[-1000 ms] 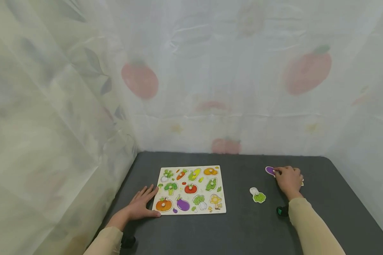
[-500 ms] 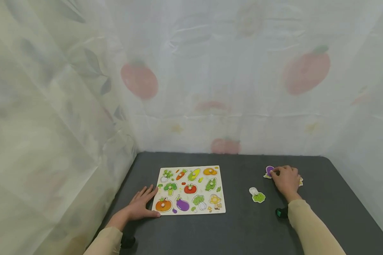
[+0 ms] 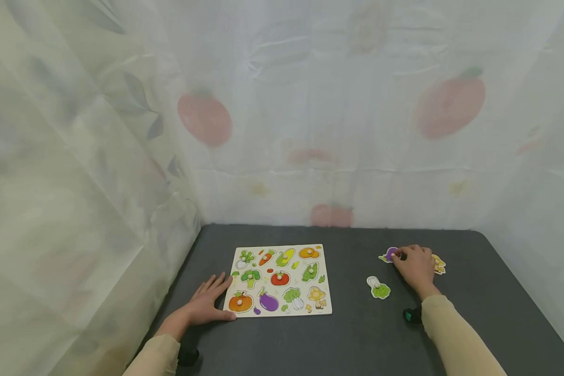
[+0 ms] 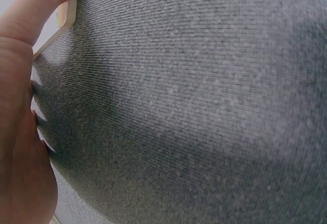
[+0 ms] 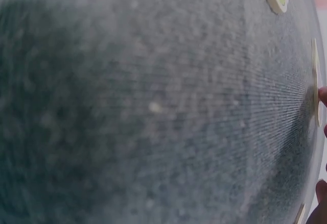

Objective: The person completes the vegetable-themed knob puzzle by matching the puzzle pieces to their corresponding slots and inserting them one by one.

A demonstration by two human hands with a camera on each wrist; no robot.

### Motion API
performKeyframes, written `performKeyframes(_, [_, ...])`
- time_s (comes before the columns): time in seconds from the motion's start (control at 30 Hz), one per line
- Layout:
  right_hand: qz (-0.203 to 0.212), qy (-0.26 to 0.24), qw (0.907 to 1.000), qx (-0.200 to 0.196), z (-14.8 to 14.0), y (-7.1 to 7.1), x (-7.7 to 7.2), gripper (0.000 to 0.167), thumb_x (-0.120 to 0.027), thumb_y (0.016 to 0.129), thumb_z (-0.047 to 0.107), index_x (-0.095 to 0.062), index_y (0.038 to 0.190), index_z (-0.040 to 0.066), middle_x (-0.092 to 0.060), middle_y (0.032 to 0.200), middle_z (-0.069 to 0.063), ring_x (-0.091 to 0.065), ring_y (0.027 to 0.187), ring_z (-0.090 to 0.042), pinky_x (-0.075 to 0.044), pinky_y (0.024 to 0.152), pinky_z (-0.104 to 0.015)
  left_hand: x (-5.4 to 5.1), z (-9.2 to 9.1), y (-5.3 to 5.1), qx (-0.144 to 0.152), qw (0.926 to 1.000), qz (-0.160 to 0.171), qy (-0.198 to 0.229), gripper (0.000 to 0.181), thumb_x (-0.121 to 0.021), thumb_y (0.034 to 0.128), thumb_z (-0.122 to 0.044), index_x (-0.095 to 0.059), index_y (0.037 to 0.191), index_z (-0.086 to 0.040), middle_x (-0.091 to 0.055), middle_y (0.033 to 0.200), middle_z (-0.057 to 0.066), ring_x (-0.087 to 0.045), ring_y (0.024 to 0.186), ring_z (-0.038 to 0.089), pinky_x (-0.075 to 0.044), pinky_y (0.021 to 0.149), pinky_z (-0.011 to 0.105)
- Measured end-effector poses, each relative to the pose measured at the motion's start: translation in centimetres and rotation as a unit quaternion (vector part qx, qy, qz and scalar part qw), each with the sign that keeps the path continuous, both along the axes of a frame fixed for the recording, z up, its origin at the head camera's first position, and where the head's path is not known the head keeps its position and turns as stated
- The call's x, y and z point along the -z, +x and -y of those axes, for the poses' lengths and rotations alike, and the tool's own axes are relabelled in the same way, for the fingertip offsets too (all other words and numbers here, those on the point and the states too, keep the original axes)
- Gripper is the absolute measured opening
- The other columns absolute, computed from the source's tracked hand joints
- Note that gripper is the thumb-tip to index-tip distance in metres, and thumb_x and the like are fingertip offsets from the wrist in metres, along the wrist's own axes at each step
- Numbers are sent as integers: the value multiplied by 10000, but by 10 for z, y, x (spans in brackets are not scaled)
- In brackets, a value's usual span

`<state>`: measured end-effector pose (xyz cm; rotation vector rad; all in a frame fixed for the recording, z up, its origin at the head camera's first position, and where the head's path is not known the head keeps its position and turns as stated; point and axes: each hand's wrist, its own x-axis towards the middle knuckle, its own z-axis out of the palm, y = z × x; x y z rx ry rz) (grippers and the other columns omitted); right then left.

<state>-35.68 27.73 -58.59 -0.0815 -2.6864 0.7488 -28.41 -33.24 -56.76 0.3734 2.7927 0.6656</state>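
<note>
On the dark table lies a wooden vegetable puzzle board (image 3: 263, 282), where several pictures carry small knobs. My left hand (image 3: 207, 302) rests along its left edge with fingers spread and the thumb at the near corner; the left wrist view shows that thumb (image 4: 36, 9) over the board's edge. At the right, my right hand (image 3: 414, 265) pinches a purple eggplant puzzle piece (image 3: 390, 255), its green stem pointing left. The right wrist view catches only this piece's thin edge (image 5: 316, 81) beside a fingertip. A mushroom puzzle piece (image 3: 438, 264) lies partly hidden behind the right hand.
A green-and-white cabbage puzzle piece (image 3: 378, 288) lies on the table between the board and my right hand. Pale printed curtains (image 3: 329, 130) hang behind the table and along its sides.
The eggplant piece has turned, its stem end swinging out to the left, and shifted slightly left with my right hand. More of the mushroom piece shows. The left hand has stayed put.
</note>
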Motion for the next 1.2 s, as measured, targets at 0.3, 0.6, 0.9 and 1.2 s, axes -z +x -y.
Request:
performKeyframes(0.3, [-265,55,9995,-190,0,3,-1,267,-724,942,267,-766,974,5,-591,1154,-279,-392,1208,-534,-295,980,-710,0,0,1,-77,9998,104,-136,1133,-805,772,-650,-255,1647,-184,-144,1697,162,-25,1539,469,-13,1194,666])
performKeyframes(0.6, [-210,-82,9993,-314,0,1,6,239,-711,947,278,-788,999,58,-599,1163,-259,-388,1220,-528,-283,997,-706,2,1,1,-63,9999,87,-131,1139,-809,769,-649,-257,1646,-176,-149,1695,166,-26,1539,468,-14,1196,665])
performKeyframes(0.9, [-70,-59,9986,-526,-4,3,3,242,-698,961,252,-795,1053,51,-605,1150,-255,-374,1227,-535,-274,988,-716,-1,-2,2,-61,9999,103,-76,1134,-813,773,-634,-258,1644,-165,-149,1693,175,-22,1538,471,-3,1195,667])
performKeyframes(1.2, [134,50,9979,-628,-4,-1,0,233,-696,983,243,-787,1081,53,-611,1183,-259,-386,1227,-524,-280,996,-714,-2,-2,2,-94,9998,75,-152,1139,-812,770,-640,-257,1645,-167,-156,1693,173,-31,1536,475,-14,1194,669])
